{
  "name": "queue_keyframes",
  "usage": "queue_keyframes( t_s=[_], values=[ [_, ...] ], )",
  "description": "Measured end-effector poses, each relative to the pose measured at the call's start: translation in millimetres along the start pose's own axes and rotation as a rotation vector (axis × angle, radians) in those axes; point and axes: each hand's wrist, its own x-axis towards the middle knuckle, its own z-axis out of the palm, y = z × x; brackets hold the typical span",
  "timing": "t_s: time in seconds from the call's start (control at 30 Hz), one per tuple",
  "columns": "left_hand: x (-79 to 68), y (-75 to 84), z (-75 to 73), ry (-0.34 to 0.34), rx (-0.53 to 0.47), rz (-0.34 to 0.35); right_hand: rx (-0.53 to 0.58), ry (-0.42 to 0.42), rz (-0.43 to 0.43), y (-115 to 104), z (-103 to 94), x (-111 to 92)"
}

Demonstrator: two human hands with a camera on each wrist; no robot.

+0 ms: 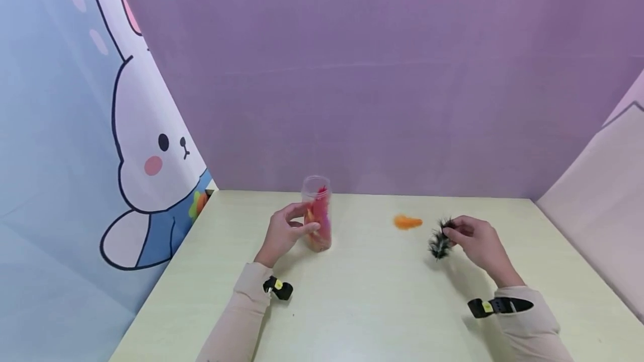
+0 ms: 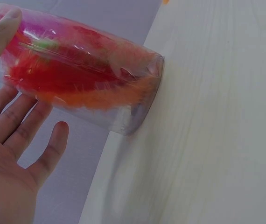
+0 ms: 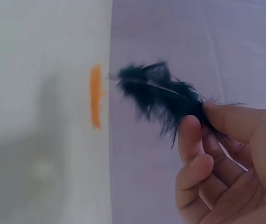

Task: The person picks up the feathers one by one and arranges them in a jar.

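My left hand (image 1: 285, 232) holds a clear plastic jar (image 1: 318, 228) between thumb and fingers, at the far part of the table. Red, pink and orange feathers (image 2: 72, 77) fill much of the jar, with a bit of green among them. The jar's top looks uncovered and its base meets the table. On the right, my right hand (image 1: 478, 242) pinches a black feather (image 3: 158, 91) between thumb and fingertips, above the tabletop. An orange feather (image 1: 407, 222) lies on the table between the jar and the right hand.
The pale wooden table (image 1: 362, 306) ends at a purple backdrop (image 1: 372, 82). A blue cloth with a rabbit print (image 1: 151, 138) hangs along the left side, and a pale cloth (image 1: 609, 200) along the right. Each wrist wears a strap with a small black device (image 1: 279, 288).
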Motion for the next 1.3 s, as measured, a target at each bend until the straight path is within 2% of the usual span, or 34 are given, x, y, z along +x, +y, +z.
queue_keyframes(
  t_s=[0.13, 0.47, 0.73, 0.9, 1.13, 1.3],
  values=[
    [-1.0, -0.2, 0.1, 0.001, 0.000, -0.002, -0.003, -0.008, -0.034, -10, 0.5, 3],
    [-0.5, -1.0, 0.5, 0.000, 0.004, 0.004, -0.005, 0.039, -0.083, -46, -2.1, 18],
    [-1.4, -1.9, 0.7, -0.005, -0.005, 0.005, 0.138, 0.052, -0.059, -82, -1.7, 34],
    [-1.1, -2.5, 1.5, 0.002, 0.006, -0.014, 0.231, 0.063, -0.079, -105, 0.8, 42],
    [-5.5, 16.6, 3.2, 0.003, 0.024, -0.082, 0.329, 0.070, -0.096, -134, 5.8, 49],
    [-1.6, 8.3, 2.8, -0.001, 0.020, -0.080, 0.368, 0.091, -0.114, -153, 10.2, 55]
  ],
)
